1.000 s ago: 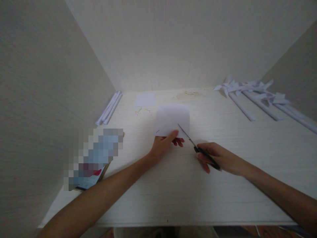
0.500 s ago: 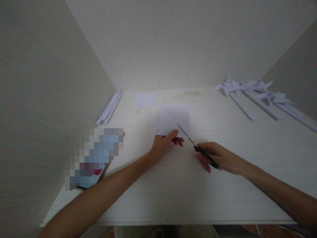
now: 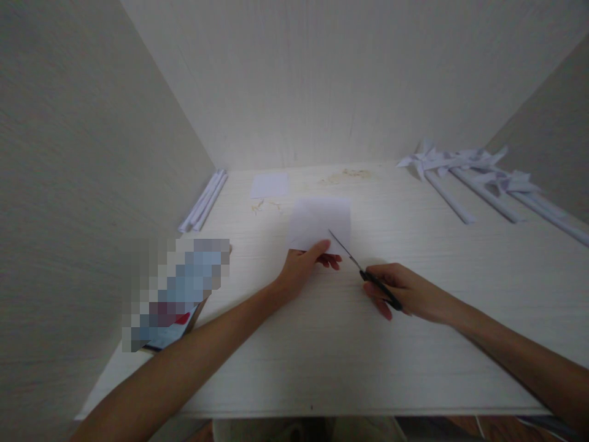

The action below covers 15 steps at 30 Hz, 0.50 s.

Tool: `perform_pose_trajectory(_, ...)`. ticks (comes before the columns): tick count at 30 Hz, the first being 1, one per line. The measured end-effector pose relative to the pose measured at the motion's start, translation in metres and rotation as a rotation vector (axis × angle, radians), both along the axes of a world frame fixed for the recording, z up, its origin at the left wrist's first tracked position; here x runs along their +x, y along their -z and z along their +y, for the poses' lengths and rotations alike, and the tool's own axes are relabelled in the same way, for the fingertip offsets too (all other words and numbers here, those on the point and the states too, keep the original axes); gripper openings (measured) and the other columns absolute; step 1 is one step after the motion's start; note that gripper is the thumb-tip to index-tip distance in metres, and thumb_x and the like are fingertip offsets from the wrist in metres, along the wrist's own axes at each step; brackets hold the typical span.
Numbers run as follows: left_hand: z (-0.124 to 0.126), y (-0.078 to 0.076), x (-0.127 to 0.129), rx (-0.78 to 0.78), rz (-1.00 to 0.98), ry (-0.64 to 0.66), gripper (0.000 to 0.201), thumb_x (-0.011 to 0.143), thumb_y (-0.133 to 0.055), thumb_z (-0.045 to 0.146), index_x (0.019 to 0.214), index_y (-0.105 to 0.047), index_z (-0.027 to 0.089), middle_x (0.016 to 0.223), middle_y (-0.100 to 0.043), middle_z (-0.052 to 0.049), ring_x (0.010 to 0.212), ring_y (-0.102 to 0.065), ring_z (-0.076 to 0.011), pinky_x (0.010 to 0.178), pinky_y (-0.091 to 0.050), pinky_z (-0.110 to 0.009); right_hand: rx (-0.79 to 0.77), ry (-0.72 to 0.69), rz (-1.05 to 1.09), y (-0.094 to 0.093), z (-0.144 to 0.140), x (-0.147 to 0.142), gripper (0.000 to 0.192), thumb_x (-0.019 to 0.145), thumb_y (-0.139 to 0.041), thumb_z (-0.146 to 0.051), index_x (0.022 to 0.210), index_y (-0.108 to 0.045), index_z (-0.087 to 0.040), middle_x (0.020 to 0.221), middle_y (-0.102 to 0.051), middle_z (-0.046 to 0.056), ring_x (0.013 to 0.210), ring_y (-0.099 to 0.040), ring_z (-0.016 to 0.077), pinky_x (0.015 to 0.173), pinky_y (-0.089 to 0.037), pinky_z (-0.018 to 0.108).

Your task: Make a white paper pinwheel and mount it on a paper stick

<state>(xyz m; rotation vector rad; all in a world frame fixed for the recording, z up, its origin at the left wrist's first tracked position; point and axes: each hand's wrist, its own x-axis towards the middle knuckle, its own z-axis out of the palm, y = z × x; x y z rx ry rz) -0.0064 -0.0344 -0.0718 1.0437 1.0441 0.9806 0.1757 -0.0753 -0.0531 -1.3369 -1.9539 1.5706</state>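
Observation:
A white square sheet of paper (image 3: pixel 317 218) is held over the table by my left hand (image 3: pixel 308 261), thumb on top and fingers beneath its near edge. My right hand (image 3: pixel 400 291) grips black-handled scissors (image 3: pixel 380 288). The blades slant up and left across the paper's lower right part, their tip near its middle. They look closed or nearly so. Whether the paper is cut along them is hard to tell.
Another white paper (image 3: pixel 269 185) lies near the back wall, with thin tan bits (image 3: pixel 262 206) close by. Rolled paper sticks (image 3: pixel 205 199) rest at the left wall. Paper pinwheels (image 3: pixel 426 161) on sticks lie at the back right. A partly blurred-out flat device (image 3: pixel 165 336) sits left.
The hands, scissors and paper stay almost in place. The right hand and scissors have shifted very slightly left, and the paper lies a touch flatter.

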Motion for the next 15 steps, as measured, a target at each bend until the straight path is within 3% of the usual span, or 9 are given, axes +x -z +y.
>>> perform_pose_trajectory(15, 0.0014, -0.0001, -0.0004, 0.096, -0.074, 0.023, 0.028, 0.074, -0.048, 0.035, 0.059, -0.056, 0.014, 0.055, -0.061, -0.005, 0.048, -0.055, -0.0126, 0.054, -0.042, -0.026, -0.021, 0.024, 0.018, 0.0049, -0.0019, -0.0006, 0.031, 0.078, -0.049, -0.043, 0.060, -0.041, -0.019, 0.043, -0.047, -0.005, 0.041, -0.041, 0.0076, 0.042, -0.028, 0.021)
